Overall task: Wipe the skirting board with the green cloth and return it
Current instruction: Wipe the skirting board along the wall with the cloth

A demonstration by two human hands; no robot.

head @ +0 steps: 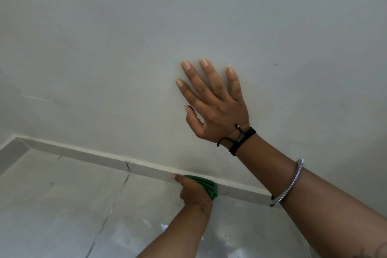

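Right hand flat against the pale wall, fingers spread and straight, thumb angled out to the left. Palm side meets the plaster; nothing held in it. Black cord bracelet at the wrist, twisted silver bangle further down the forearm.

Left hand low, at the base of the wall, curled closed around the green cloth. The cloth is bunched, showing folds on the right side of the fist, and is pressed against the face of the skirting board. One fingertip pokes past the cloth on the left and touches the board's front.

Skirting board is a grey tiled strip running from the left corner down to the right, passing behind the right forearm. A vertical joint sits in it just left of the cloth. A thin cream line runs along its top edge against the wall.

Floor is glossy grey tile with reflections near the bottom edge.
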